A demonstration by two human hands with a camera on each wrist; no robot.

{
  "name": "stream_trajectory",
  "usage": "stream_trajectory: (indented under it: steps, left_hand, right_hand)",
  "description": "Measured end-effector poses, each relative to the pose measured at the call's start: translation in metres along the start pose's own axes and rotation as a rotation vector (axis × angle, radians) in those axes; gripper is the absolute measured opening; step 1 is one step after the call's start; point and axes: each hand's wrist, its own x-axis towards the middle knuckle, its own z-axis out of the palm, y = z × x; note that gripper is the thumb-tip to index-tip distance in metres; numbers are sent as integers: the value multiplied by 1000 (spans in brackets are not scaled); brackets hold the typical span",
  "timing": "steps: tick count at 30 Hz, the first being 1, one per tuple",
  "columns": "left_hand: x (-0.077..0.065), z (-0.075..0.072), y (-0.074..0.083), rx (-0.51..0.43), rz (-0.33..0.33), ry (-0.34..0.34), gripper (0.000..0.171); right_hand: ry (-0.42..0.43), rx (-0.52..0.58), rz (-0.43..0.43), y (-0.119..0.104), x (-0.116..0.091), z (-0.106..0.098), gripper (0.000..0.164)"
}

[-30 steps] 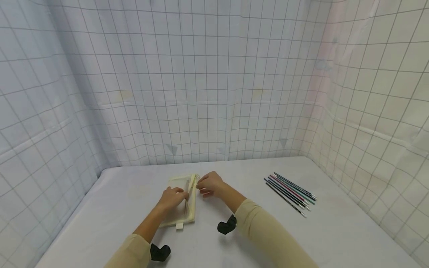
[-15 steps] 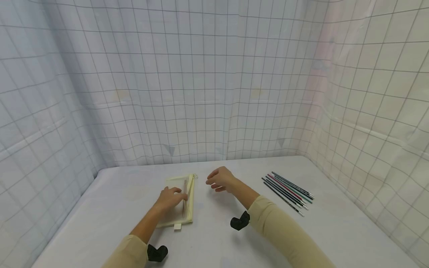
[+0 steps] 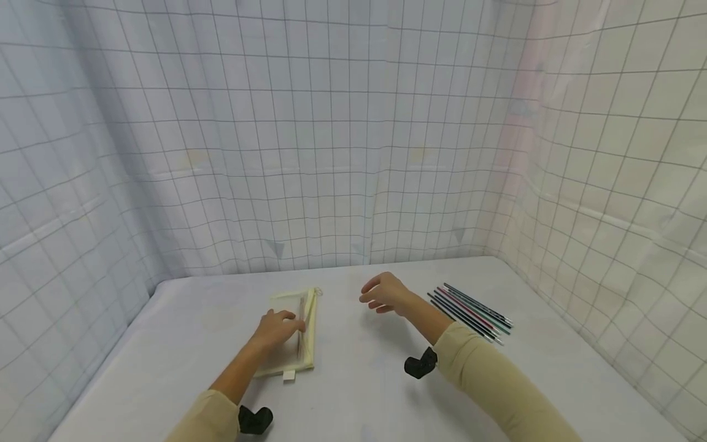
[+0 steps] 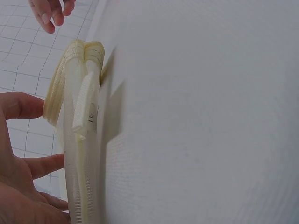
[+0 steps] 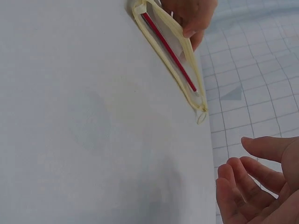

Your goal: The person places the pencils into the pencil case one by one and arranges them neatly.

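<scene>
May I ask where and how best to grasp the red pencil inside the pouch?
Probably pinch the red pencil mid-shaft, coming from the person's right into the open pouch; it lies lengthwise along the gap, its middle exposed.

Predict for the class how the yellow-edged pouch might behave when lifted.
The pouch would probably flex and sag, since it looks thin and see-through. It seems light: just one red pencil shows inside. That pencil could slide out if the pouch is tipped, because it gapes open.
</scene>
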Motion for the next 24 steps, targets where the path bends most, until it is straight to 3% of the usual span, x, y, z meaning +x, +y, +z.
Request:
stream_trajectory:
  steps: [14, 24]
  left_hand:
    - [-1, 1, 1, -11, 4, -2, 66]
    - [-2, 0, 0, -12, 7, 2, 67]
  right_hand:
    - [11, -53, 11, 21, -8, -32, 38]
    - [45, -170, -36, 32, -11, -61, 36]
